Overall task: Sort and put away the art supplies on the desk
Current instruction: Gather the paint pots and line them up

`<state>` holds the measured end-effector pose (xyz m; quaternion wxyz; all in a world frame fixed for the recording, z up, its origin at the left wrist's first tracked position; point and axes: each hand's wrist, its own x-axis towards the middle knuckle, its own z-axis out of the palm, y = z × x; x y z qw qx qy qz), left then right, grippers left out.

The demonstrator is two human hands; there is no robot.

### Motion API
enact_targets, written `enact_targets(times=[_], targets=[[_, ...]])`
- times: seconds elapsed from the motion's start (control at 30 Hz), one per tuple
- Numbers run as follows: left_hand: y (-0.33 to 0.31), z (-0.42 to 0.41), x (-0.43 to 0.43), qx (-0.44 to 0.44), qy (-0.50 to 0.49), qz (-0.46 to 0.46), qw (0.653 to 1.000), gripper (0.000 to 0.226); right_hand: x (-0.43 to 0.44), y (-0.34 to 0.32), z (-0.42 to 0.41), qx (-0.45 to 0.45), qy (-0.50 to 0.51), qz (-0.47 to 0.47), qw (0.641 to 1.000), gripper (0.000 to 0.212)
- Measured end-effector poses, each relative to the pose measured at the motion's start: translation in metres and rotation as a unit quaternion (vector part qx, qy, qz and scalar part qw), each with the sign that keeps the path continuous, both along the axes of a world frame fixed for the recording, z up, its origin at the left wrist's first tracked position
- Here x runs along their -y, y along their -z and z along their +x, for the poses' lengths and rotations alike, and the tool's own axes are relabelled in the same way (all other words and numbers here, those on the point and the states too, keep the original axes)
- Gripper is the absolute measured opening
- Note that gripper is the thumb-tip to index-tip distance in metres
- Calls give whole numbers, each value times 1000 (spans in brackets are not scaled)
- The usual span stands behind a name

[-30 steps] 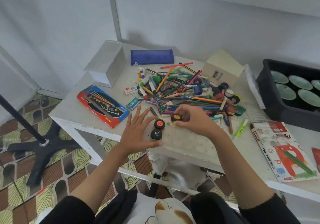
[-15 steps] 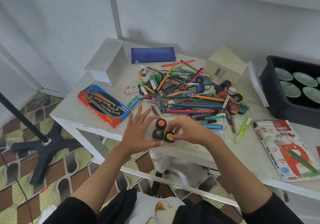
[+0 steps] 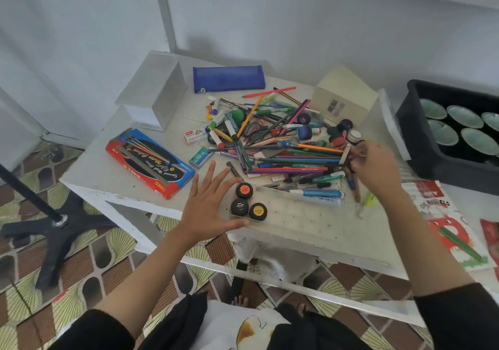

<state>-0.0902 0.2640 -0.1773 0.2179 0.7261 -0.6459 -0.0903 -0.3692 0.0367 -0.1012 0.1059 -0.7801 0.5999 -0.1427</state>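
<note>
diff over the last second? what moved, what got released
The right hand set the yellow-lidded pot down beside the orange-lidded pot and black-lidded pot, let go, and moved right to the pen pile; its grip there is blurred. The left hand stayed spread beside the pots.

head cam | worn on person | faces forward-down | desk [image 3: 151,185] near
</note>
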Motion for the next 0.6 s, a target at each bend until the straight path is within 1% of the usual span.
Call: enact_targets(times=[0.1,0.2,0.4,0.6], targets=[[-1,0,1,8,0,7,1000,94,10,10,-13,-51,3,31,998,37],[0,0,1,10,1,9,1000,93,12,16,-16,-77,-10,15,997,40],[0,0,1,7,3,10,1000,94,8,18,-15,-80,-8,-1,997,42],[-1,0,2,-5,4,10,1000,93,4,12,-14,-85,11,-22,996,32]])
